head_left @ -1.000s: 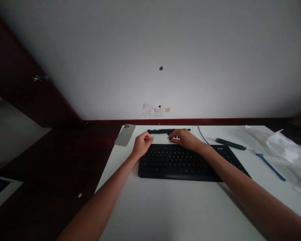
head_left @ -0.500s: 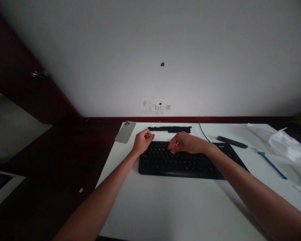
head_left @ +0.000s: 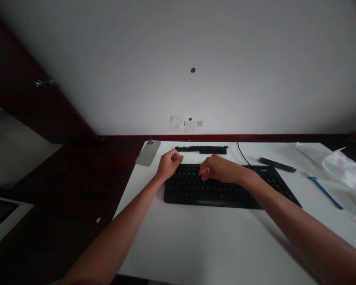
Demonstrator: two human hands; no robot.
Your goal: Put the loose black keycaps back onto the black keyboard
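over the stiff-looking keyboard (head_left: 200,194), best gripped by its ends, i can't tell if the right hand (head_left: 221,169), fingers curled, pinches anything.

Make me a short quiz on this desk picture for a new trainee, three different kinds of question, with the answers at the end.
1. Multiple choice: what lies to the left of the left hand?
A) the blue tool
B) the phone
C) the cable
2. True or false: the right hand rests on the crumpled white plastic.
3. Fill in: the row of small black pieces lies on the ____ side of the keyboard, seen from the person.

Key: 1. B. 2. False; it is at the keyboard. 3. far.
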